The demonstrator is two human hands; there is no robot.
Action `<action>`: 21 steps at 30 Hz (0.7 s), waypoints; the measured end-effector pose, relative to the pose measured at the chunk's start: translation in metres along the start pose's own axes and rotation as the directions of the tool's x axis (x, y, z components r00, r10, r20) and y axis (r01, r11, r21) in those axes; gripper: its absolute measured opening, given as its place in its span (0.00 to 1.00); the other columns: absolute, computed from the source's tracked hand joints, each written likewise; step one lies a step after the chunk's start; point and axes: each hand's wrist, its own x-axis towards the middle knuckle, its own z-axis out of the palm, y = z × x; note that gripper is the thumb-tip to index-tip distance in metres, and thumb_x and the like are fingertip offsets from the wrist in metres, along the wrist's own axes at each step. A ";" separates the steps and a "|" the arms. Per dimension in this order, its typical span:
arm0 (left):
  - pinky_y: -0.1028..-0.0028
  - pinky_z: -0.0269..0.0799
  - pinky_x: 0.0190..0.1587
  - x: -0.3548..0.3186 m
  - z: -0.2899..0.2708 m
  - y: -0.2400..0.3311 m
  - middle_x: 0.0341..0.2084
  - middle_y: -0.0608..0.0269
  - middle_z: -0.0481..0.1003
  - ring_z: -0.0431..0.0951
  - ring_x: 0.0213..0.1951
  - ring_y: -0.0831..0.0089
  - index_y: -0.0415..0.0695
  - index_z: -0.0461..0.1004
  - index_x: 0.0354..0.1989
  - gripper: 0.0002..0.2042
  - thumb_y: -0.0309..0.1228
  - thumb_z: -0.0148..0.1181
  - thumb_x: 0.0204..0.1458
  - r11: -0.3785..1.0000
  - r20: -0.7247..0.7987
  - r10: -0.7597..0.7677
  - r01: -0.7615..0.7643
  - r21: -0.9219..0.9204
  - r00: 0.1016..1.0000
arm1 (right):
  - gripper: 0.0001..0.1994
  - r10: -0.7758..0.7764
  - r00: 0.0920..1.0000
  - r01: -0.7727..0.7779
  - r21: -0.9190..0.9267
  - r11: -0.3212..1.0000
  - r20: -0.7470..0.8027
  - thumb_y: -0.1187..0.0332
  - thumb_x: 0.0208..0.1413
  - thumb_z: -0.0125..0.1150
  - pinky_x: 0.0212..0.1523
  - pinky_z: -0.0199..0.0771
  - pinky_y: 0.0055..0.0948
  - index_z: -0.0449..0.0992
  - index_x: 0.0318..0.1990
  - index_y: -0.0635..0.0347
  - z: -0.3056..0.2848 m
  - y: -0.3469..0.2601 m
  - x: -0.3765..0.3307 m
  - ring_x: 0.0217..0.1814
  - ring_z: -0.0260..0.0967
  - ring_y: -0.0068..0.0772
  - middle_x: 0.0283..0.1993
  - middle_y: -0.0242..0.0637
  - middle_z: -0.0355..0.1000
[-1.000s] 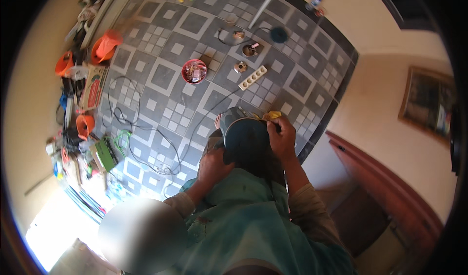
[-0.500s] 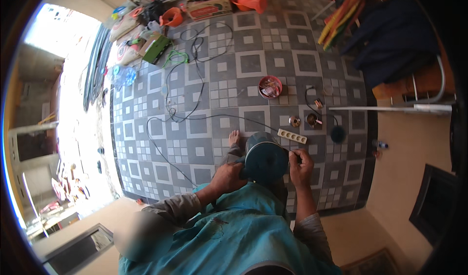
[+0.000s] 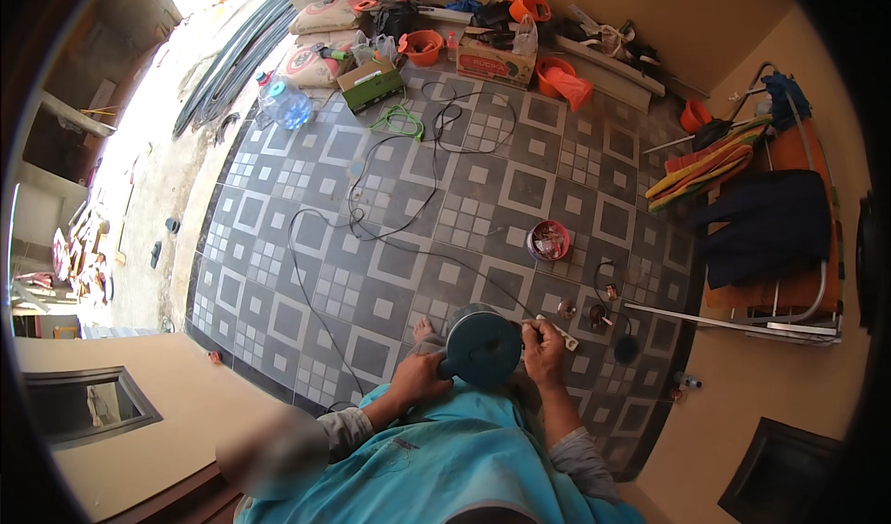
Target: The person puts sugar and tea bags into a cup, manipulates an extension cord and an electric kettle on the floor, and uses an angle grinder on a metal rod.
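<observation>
Fingers of the left hand are wrapped snugly round the handle of one dark teal round-ended thing. It's held up off the floor, right in front of the body and tipped so its round face shows. Right hand is at its right rim, fingers curled in. Can't tell how tightly those are closed or whether anything's pinched in them.

Just beyond, one bare foot pokes out on the left. One white power strip sits partly hidden behind the right hand, and a black cable runs off across the tiles in big loops to the left and far side.

A bit further right on the floor: one red bowl full of small bits, one little metal round piece, one small cup and one dark disc, all loosely grouped.

Far side has the clutter: I count four orange buckets, the last one over at far right, plus two sacks, one cardboard box, one green box and one bunched green cord.

Right side, one dark cloth and one striped cloth hang over metal-framed furniture. Two dark slippers lie outside, left.
</observation>
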 end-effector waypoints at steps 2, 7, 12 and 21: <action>0.55 0.73 0.39 -0.005 -0.020 -0.010 0.26 0.43 0.76 0.78 0.32 0.46 0.39 0.76 0.32 0.16 0.36 0.62 0.36 1.000 -0.071 -0.004 0.004 0.005 0.997 | 0.06 -0.029 0.998 0.029 0.010 1.000 0.060 0.73 0.59 0.55 0.28 0.63 0.21 0.75 0.34 0.68 0.026 -0.004 0.008 0.28 0.62 0.15 0.27 0.29 0.68; 0.54 0.73 0.41 -0.012 -0.075 -0.046 0.27 0.43 0.77 0.78 0.34 0.46 0.40 0.76 0.33 0.16 0.36 0.61 0.35 0.998 -0.105 -0.068 0.067 -0.013 0.992 | 0.06 -0.087 0.990 0.093 -0.053 0.994 0.110 0.74 0.54 0.57 0.30 0.70 0.28 0.75 0.32 0.70 0.093 -0.025 0.035 0.27 0.69 0.27 0.27 0.40 0.72; 0.55 0.73 0.39 -0.011 -0.108 -0.078 0.26 0.44 0.77 0.78 0.33 0.47 0.40 0.76 0.33 0.16 0.36 0.61 0.36 0.998 -0.177 -0.056 0.056 -0.001 0.983 | 0.07 -0.102 0.984 0.087 0.105 0.991 0.147 0.71 0.58 0.56 0.25 0.61 0.19 0.75 0.32 0.66 0.139 -0.048 0.051 0.25 0.60 0.12 0.23 0.23 0.67; 0.56 0.73 0.38 -0.002 -0.119 -0.103 0.26 0.44 0.76 0.77 0.32 0.46 0.39 0.77 0.33 0.15 0.35 0.63 0.37 0.998 -0.214 -0.049 0.040 -0.047 0.976 | 0.06 -0.084 0.971 0.067 0.081 0.994 0.225 0.73 0.56 0.56 0.26 0.63 0.21 0.75 0.32 0.68 0.161 -0.059 0.071 0.25 0.62 0.15 0.24 0.28 0.69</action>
